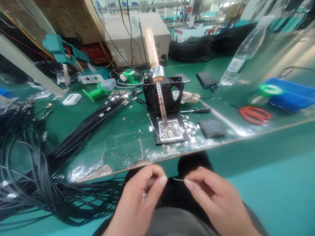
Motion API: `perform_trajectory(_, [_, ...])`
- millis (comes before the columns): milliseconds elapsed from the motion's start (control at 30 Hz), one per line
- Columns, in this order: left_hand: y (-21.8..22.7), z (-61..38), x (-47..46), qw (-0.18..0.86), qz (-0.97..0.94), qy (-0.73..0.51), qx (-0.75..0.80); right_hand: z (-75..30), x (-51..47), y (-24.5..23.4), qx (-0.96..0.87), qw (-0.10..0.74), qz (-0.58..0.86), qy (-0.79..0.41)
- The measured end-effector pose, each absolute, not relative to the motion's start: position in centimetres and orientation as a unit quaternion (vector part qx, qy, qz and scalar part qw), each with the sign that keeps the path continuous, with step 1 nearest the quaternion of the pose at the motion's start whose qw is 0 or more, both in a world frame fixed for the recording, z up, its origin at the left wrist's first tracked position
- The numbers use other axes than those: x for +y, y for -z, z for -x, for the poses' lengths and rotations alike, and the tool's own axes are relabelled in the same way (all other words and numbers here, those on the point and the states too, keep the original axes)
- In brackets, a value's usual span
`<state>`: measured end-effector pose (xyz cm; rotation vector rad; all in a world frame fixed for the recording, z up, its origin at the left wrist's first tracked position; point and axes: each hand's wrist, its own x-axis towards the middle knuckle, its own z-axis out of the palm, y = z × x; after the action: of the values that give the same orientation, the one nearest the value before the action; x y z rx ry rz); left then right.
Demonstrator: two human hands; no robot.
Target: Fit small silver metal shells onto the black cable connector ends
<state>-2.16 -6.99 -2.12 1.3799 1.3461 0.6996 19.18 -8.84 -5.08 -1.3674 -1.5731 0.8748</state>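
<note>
Below the near edge of the bench, both hands meet over the person's lap. The left hand and the right hand each pinch narrowly, thumb against forefinger, on one end of a thin wire, a short, pale, stiff-looking strand spanning the small gap between them. A small metal piece glints lower in the left hand; what it is cannot be told.

As for progress, the work looks part-way through. A bundle of black cables lies across the bench with shiny metal ends gathered at its far end, which seem finished. A large loose tangle of cables spills off the left edge, and whether those are done is unclear. The wire in hand has not reached the iron.

Straight ahead, a soldering iron leans with its round, pale wooden handle up. Its metal shaft runs down into a square solder tray of dull, crusted silver. Behind it stands a square black fan. Small flat metal clips lie scattered just right of the tray, beside a dark, rough sponge. Farther right are red-handled scissors, a green solder spool and a clear plastic bottle. The bench top is glossy green, scuffed and flecked with solder.
</note>
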Motion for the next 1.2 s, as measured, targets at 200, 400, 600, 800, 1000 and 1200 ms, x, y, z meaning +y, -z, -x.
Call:
perform_trajectory(200, [2.3,2.8,-6.5,0.511,-0.515,-0.345,0.595,-19.4,-9.0,4.6,-0.528,0.465,0.619,-0.350])
perform_trajectory(400, [2.7,2.5,-6.4,0.503,-0.519,-0.334,0.606,-19.0,-8.5,4.2,-0.541,0.508,0.593,-0.311])
perform_trajectory(600, [2.1,2.1,-5.4,0.498,-0.501,-0.373,0.601,-18.6,-7.8,5.0,-0.584,0.577,0.532,-0.208])
perform_trajectory(800, [1.8,1.3,-4.1,0.490,-0.499,-0.392,0.598,-17.6,-6.9,4.7,-0.597,0.583,0.518,-0.187])
perform_trajectory(1000, [1.7,0.5,-3.1,0.496,-0.479,-0.415,0.593,-16.4,-5.6,4.9,-0.602,0.614,0.484,-0.162])
perform_trajectory(1200, [1.7,0.2,-2.4,0.503,-0.478,-0.418,0.586,-15.8,-4.6,4.8,-0.617,0.621,0.467,-0.126])
